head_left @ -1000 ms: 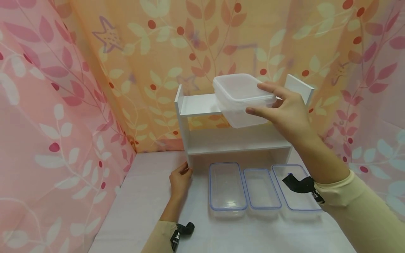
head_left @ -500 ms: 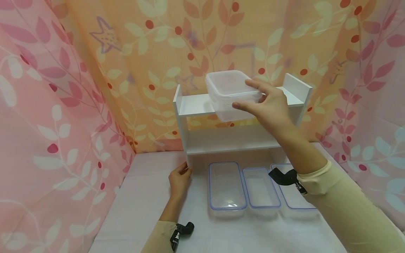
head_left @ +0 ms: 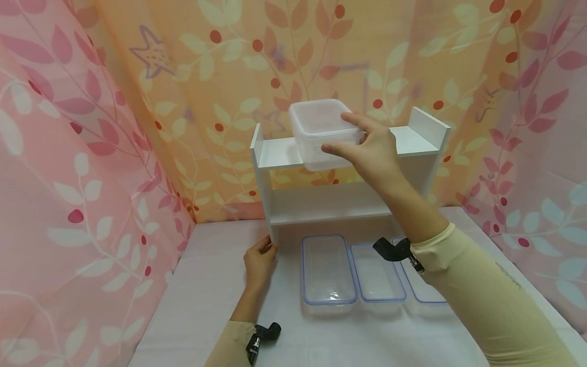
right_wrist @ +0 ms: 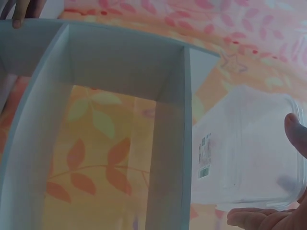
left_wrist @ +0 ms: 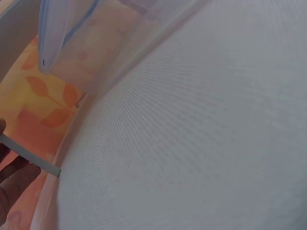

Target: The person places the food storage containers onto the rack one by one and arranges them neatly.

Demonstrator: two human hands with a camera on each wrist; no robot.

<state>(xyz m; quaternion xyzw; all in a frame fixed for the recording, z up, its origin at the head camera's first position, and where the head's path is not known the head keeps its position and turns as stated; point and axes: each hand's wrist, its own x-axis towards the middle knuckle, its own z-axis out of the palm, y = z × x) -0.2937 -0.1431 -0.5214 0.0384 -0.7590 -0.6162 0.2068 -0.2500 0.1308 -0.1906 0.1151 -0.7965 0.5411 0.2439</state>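
Note:
My right hand (head_left: 373,155) grips a clear plastic food container with a white lid (head_left: 316,120), thumb and fingers at its right end. The container is in front of and partly above the top board of a white shelf rack (head_left: 327,201); whether it touches the board I cannot tell. A printed label (right_wrist: 205,155) shows on its underside in the right wrist view. My left hand (head_left: 260,262) holds the lower front edge of the rack's left side panel. In the left wrist view, thumb and fingers (left_wrist: 21,179) pinch that panel from both sides.
Three blue-rimmed clear containers stand on the white cloth before the rack: a left one (head_left: 327,270), a middle one (head_left: 378,275) and a right one (head_left: 424,290), partly behind my right forearm. Patterned curtains (head_left: 220,102) hang behind and at both sides.
My right hand has carried the white-lidded container leftward and slightly up, toward the left half of the rack's top board. My left hand has stayed on the side panel.

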